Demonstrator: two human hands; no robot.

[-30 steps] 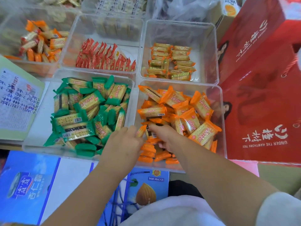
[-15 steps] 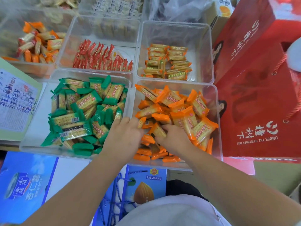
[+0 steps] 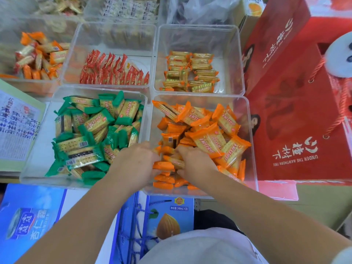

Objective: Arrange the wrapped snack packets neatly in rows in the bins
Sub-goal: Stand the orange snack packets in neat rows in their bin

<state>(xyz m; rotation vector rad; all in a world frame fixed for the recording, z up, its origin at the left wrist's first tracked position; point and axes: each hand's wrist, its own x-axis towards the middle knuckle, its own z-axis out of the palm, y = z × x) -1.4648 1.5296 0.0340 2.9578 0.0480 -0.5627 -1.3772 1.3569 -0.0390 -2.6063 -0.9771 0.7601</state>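
A clear bin (image 3: 249,119) at front right holds a loose heap of orange wrapped snack packets (image 3: 207,138). In its front left corner a short row of orange packets (image 3: 163,177) stands on edge. Both hands work at that corner, close together. My left hand (image 3: 135,162) reaches over the wall shared with the neighbouring bin, its fingers curled down against the row's left end. My right hand (image 3: 196,162) has its fingers curled round an orange packet (image 3: 174,161) lying between the two hands. The fingertips of both hands are partly hidden.
To the left stands a clear bin (image 3: 36,168) of jumbled green packets (image 3: 91,130). Behind are bins of red packets (image 3: 114,73), gold packets (image 3: 190,73) and mixed orange packets (image 3: 40,54). A tall red gift box (image 3: 295,111) stands right; blue cartons (image 3: 28,225) lie below.
My right hand moved from the bin's front edge up and left onto the row. The two hands drew closer together, and loose orange packets near them shifted.
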